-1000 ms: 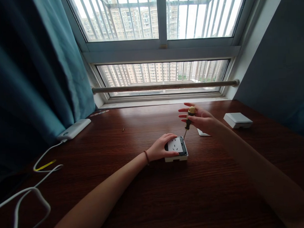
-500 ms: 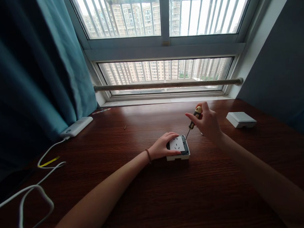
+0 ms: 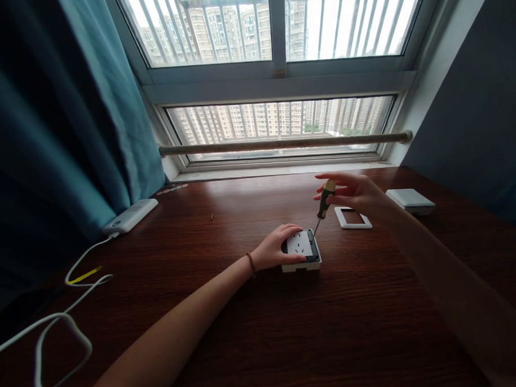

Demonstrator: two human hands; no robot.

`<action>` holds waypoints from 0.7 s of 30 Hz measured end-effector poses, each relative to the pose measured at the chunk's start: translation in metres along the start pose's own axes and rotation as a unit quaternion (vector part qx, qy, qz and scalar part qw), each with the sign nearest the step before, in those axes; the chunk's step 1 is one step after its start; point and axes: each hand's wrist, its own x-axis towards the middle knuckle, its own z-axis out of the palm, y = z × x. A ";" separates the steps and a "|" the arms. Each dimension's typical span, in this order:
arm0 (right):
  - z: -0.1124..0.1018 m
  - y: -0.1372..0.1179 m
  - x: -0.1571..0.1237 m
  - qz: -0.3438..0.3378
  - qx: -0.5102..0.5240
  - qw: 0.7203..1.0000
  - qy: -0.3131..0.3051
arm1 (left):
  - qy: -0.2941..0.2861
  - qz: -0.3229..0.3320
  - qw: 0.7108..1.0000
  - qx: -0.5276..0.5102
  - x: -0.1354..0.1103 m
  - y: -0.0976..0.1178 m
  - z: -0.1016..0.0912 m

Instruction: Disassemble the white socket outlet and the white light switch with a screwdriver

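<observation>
The left hand (image 3: pixel 277 249) clasps a square, white-and-dark-grey plastic socket box (image 3: pixel 299 244) on the red-brown wood-grain table (image 3: pixel 288 333). Down onto the box's right part leans a slim-shanked, yellow-and-black screwdriver (image 3: pixel 324 207), pinched loosely in the right hand (image 3: pixel 353 191); I'd watch that slant, which could let the tip skid and scratch. Beyond the box, rightward, lies a flat, hollow white frame (image 3: pixel 354 226).

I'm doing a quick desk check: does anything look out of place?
A small piece, perhaps a screw, lies loose on the desk, away from the socket. No spill or damage shows.
</observation>
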 end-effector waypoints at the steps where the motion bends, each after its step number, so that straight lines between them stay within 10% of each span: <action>1: 0.002 -0.003 -0.001 -0.009 0.011 1.000 -0.028 | 0.001 0.000 1.000 0.000 0.000 0.000 0.000; 9: 0.018 0.002 0.000 -0.080 -0.187 0.964 0.171 | -0.003 -0.008 1.000 0.003 0.000 0.000 0.000; 16: 0.001 0.002 0.001 -0.069 -0.035 0.997 0.012 | -0.004 -0.006 1.000 0.004 0.000 0.000 0.000; 21: 0.014 0.003 0.002 -0.090 -0.148 0.973 0.149 | -0.003 -0.004 1.000 0.005 0.000 -0.001 0.000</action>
